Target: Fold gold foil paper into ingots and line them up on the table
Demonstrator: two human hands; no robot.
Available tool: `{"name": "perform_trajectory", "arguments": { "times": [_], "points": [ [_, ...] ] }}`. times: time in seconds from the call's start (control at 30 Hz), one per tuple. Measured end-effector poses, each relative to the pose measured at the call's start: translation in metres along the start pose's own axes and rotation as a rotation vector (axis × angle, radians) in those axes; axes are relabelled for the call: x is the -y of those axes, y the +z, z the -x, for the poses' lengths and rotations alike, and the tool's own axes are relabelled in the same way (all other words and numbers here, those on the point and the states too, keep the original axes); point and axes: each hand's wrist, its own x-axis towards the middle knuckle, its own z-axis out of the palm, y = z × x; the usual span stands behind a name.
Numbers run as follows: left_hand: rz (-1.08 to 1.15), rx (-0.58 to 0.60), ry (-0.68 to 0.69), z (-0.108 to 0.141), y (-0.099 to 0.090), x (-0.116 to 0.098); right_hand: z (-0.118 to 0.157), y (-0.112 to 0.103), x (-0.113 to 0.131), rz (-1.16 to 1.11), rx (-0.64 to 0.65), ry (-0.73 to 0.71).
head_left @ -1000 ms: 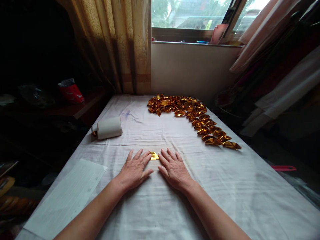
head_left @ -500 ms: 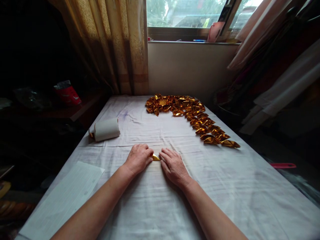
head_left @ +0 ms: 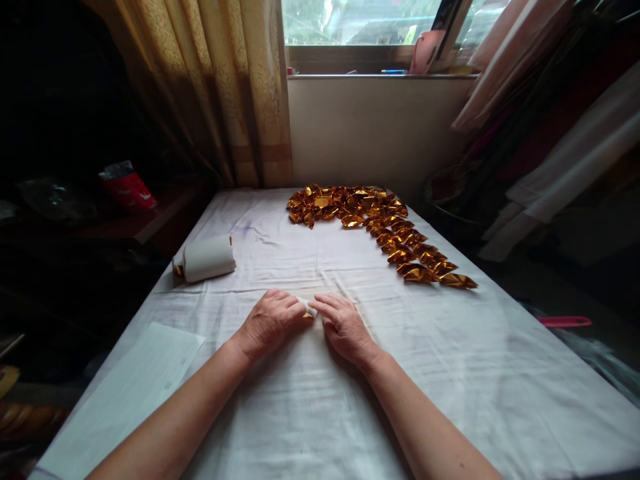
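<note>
A small folded piece of gold foil paper (head_left: 309, 309) lies between my hands on the white-covered table, with a pale face up and a gold edge towards me. My left hand (head_left: 274, 321) is closed over its left part, so most of the paper is hidden under the fingers. At its right end my right hand (head_left: 346, 328) has bent fingers pressed together, fingertips at the paper and thumb tucked underneath. Further back on the right run rows of folded gold foil pieces (head_left: 417, 272), leading to a heap of similar gold pieces (head_left: 345, 202) by the wall.
A pale paper roll (head_left: 209, 258) lies at the table's left edge. Nearer me, a white printed sheet (head_left: 125, 393) is partly under my left forearm. The white tablecloth (head_left: 480, 393) extends to the right. Beyond the edges are a red packet (head_left: 129, 187) and a pink handle (head_left: 565, 321).
The gold paper has turned from its gold face to a pale face. My right fingertips have come up against its end, and the view has shifted slightly.
</note>
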Motion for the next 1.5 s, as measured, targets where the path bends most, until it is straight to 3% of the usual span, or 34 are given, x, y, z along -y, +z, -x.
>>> {"name": "perform_trajectory", "arguments": {
  "times": [0.13,0.43,0.7,0.93,1.17,1.3,1.5],
  "points": [
    [0.013,-0.075,0.047,0.009,-0.003,0.003,-0.002,0.000,0.002,0.024,0.007,-0.041],
    [0.037,-0.101,0.033,0.034,0.000,0.013,-0.005,-0.005,0.017,0.109,0.031,-0.135],
    [0.199,-0.257,0.008,0.052,0.007,0.016,-0.004,-0.004,0.020,0.004,0.050,-0.148],
    [0.173,-0.268,0.063,0.055,0.013,0.014,-0.003,-0.003,0.018,0.098,-0.147,-0.335],
    [-0.064,-0.204,0.027,0.058,0.008,0.020,-0.002,-0.006,0.034,0.208,-0.123,-0.475],
    [0.045,-0.098,-0.035,0.059,0.000,0.009,-0.003,-0.006,0.035,0.113,-0.040,-0.441],
    [0.129,-0.080,-0.263,0.055,0.002,-0.009,-0.005,0.001,0.031,-0.111,0.040,-0.270]
  ]
}}
